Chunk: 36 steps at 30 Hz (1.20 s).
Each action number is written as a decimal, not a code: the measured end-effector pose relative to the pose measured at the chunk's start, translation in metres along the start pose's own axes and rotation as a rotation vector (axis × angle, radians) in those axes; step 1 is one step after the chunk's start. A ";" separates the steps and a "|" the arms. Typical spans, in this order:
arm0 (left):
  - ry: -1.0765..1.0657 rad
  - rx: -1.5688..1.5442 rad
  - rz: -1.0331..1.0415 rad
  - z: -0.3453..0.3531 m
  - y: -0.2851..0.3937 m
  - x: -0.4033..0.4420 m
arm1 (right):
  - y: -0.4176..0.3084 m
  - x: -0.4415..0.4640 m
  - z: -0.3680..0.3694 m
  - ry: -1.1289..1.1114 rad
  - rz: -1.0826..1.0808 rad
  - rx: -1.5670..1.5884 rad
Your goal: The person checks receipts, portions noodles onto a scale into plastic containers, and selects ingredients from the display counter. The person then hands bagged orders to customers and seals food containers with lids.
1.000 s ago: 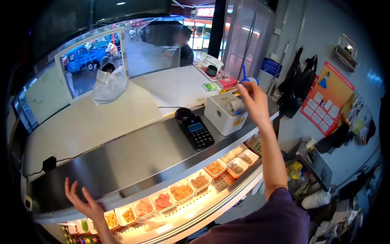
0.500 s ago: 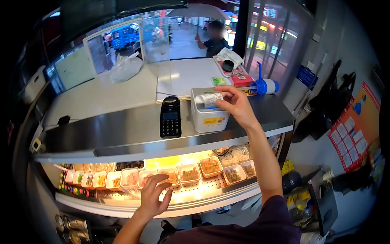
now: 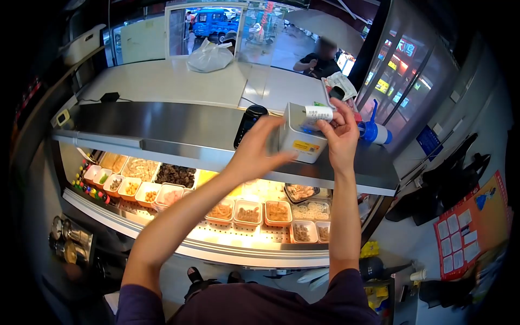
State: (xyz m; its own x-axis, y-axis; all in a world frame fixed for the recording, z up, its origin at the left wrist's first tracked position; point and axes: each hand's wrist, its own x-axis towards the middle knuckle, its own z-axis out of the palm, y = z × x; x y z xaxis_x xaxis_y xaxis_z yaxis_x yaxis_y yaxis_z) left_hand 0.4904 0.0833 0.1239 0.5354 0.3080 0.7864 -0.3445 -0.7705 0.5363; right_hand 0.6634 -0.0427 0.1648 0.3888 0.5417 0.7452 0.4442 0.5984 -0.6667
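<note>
A white box-shaped printer (image 3: 301,142) stands on the steel shelf, with a printed paper slip (image 3: 318,113) coming out at its top. My right hand (image 3: 341,133) pinches the slip's right end between thumb and fingers. Just left of the printer is my left hand (image 3: 261,151), its fingers apart and nothing in them. Behind that hand, a black keypad terminal (image 3: 246,125) is partly hidden.
Below the shelf, a lit case holds food trays (image 3: 248,212). A white plastic bag (image 3: 209,56) lies on the back counter (image 3: 157,84). A blue-and-white pump (image 3: 375,132) lies right of the printer. Outside, a person (image 3: 323,58) stands under an umbrella (image 3: 330,27).
My left hand has risen from in front of the food case to the printer's left side. My right hand has come to the printer and taken hold of the slip. The view has shifted.
</note>
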 end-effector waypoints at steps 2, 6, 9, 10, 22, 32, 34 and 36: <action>0.033 -0.107 -0.036 0.031 -0.023 0.044 | -0.003 0.001 -0.002 0.010 0.010 0.033; -0.236 -0.566 -0.115 0.056 -0.020 0.089 | 0.002 0.004 -0.007 0.066 -0.019 -0.005; -0.026 -0.816 -0.278 0.065 -0.011 0.091 | 0.014 -0.003 -0.010 0.093 0.060 -0.067; -0.031 -0.817 -0.286 0.065 -0.007 0.091 | 0.026 -0.002 -0.017 0.099 0.067 -0.067; 0.221 -1.344 -0.615 -0.072 0.049 -0.037 | -0.052 -0.119 0.098 -0.313 0.811 0.476; 0.756 -1.155 -0.668 -0.191 0.026 -0.194 | 0.006 -0.207 0.265 -0.270 1.170 0.801; 0.792 -1.108 -0.679 -0.216 0.022 -0.207 | 0.008 -0.208 0.292 -0.306 1.178 0.780; 0.796 -1.086 -0.666 -0.237 0.017 -0.221 | 0.013 -0.214 0.316 -0.291 1.172 0.771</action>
State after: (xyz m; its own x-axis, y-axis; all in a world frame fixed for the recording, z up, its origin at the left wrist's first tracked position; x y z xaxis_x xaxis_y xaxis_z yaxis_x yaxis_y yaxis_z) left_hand 0.1839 0.1344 0.0320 0.3953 0.9152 0.0789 -0.7929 0.2966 0.5323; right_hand 0.3310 0.0358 -0.0056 0.0001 0.9811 -0.1937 -0.5895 -0.1564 -0.7925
